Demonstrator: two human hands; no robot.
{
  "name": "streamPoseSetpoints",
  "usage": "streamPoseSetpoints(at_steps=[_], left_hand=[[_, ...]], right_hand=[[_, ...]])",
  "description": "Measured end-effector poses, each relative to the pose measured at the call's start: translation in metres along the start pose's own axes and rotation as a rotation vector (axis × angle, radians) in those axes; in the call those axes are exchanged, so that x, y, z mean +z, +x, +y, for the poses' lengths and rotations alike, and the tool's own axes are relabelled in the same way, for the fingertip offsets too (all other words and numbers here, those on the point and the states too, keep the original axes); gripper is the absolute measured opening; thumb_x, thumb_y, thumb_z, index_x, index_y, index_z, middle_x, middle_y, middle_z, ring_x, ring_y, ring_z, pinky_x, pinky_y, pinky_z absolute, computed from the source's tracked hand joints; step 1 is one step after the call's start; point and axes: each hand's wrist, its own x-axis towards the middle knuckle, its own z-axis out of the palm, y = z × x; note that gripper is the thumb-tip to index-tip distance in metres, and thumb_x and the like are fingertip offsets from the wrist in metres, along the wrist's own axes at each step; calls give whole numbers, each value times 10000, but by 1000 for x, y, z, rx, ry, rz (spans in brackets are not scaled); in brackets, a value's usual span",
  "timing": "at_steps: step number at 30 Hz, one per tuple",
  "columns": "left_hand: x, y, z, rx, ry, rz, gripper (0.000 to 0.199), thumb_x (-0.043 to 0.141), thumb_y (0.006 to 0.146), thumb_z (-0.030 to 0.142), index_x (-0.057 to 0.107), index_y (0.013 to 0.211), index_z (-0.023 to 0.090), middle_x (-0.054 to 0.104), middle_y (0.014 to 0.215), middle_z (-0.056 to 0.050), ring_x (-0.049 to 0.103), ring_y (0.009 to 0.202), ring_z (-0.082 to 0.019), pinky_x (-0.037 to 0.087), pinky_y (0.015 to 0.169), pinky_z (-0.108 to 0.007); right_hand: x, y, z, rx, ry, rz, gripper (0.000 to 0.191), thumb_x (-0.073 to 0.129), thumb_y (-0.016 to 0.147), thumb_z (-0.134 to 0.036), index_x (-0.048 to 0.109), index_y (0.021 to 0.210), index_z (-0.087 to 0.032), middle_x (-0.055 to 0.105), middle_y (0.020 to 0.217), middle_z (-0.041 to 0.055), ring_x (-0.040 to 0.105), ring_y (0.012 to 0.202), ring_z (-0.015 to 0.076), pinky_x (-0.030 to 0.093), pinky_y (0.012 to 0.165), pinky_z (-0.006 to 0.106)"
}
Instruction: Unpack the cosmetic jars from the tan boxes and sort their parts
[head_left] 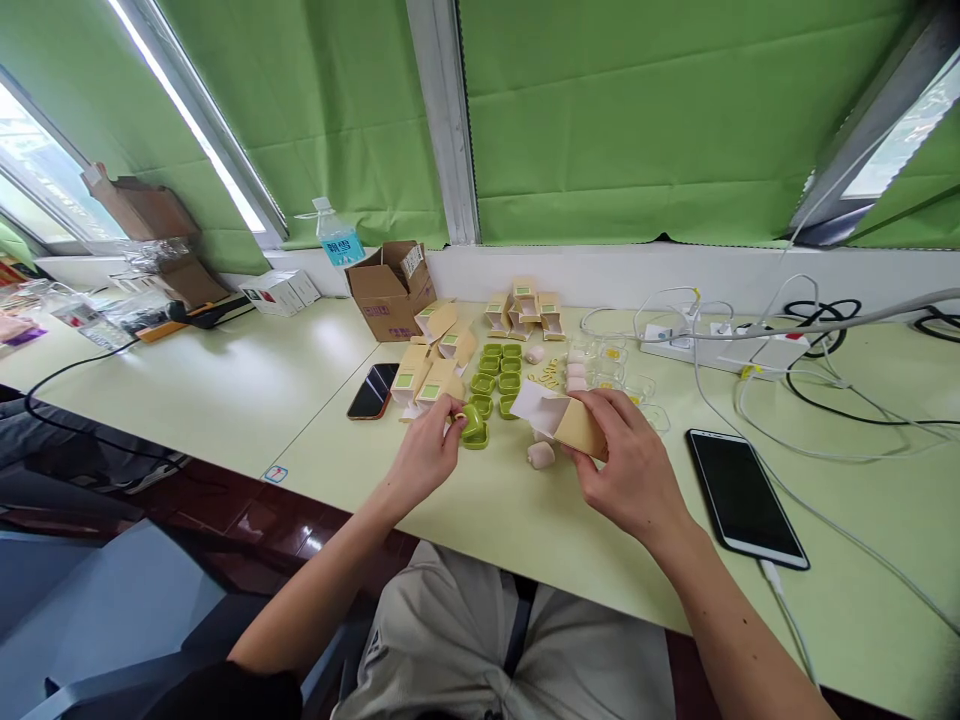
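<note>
My left hand (426, 447) pinches a small green cup (472, 420) at the front of two columns of similar green cups (484, 383). In my right hand (626, 465) is a small tan paper box (582, 428), held tilted with its white-lined flap open toward the left. Just below that box, a pale pink rounded piece (541, 456) lies on the table. Another pink piece (535, 354) sits behind, and a row of them (576, 370) stands beside clear plastic shells (606, 372). Small yellow pieces (550, 374) are scattered between.
Several tan boxes (431, 370) stand left of the cups, with more boxes (525, 308) at the back. A dark phone (373, 390) lies left, a larger phone (746, 497) on a cable right. A cardboard carton (391, 290) and power strip (720, 345) line the wall.
</note>
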Motion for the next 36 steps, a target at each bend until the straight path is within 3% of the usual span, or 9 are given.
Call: streamPoseSetpoints(at_steps=[6,9,12,17,20,25,28,32,36], left_hand=[[17,-33,7,-72,-206,-17,83,623,1016,311,589,985,242,790,1154,-103,754,1096,-270,563,939,-396],[28,-53,10,-246,-521,131,240,697,1010,436,588,955,229,770,1048,-81,749,971,-216,584,860,-334],[36,-67,11,-444,-860,298,375,795,944,530,580,965,224,724,955,-26,718,858,-162,601,809,-297],[44,-75,20,-598,-1258,377,448,903,858,479,551,958,221,722,987,-4,753,985,-190,647,998,-454],[47,-78,27,-624,-1290,417,441,917,851,454,567,977,215,726,1031,-14,757,1034,-204,645,1023,-482],[58,-82,32,-628,-1183,540,453,907,848,520,597,971,213,707,1048,-12,745,1032,-173,642,972,-345],[63,-82,32,-618,-1159,562,432,884,871,527,596,973,221,698,1009,0,744,1001,-160,637,966,-329],[55,-75,28,-545,-1157,603,430,898,864,505,596,975,220,710,1008,1,749,994,-161,638,990,-351],[38,-66,21,-456,-1122,619,407,901,873,479,610,988,220,724,1052,-10,743,985,-147,640,955,-314]], right_hand=[[-6,4,4,-117,-166,-43,628,631,794,-81,630,1405,-228,661,1353,157,677,1176,369,607,913,510],[-6,16,-10,-279,-371,-56,561,597,803,-15,689,1321,-210,680,1337,182,654,1178,381,575,912,521],[1,26,-31,-493,-467,-129,359,567,932,-27,730,1203,-198,714,1303,180,647,1188,352,549,953,494],[14,27,-49,-642,-499,-176,252,555,1037,-91,744,1173,-188,729,1329,163,637,1199,312,510,998,473],[14,23,-47,-627,-516,-154,220,586,1031,-103,744,1168,-170,735,1297,161,646,1161,301,486,961,450],[14,13,-46,-567,-536,-132,262,592,998,-70,736,1195,-169,735,1298,158,639,1197,310,464,957,439],[12,6,-45,-480,-539,-93,350,583,961,-46,710,1266,-164,710,1347,180,631,1238,334,479,960,444],[-4,-2,-35,-256,-338,35,512,624,914,-94,615,1418,-183,650,1409,197,626,1271,346,512,1016,474],[-17,-27,-22,60,10,166,516,740,904,-327,577,1383,-220,681,1259,152,598,1259,380,519,1067,556]])
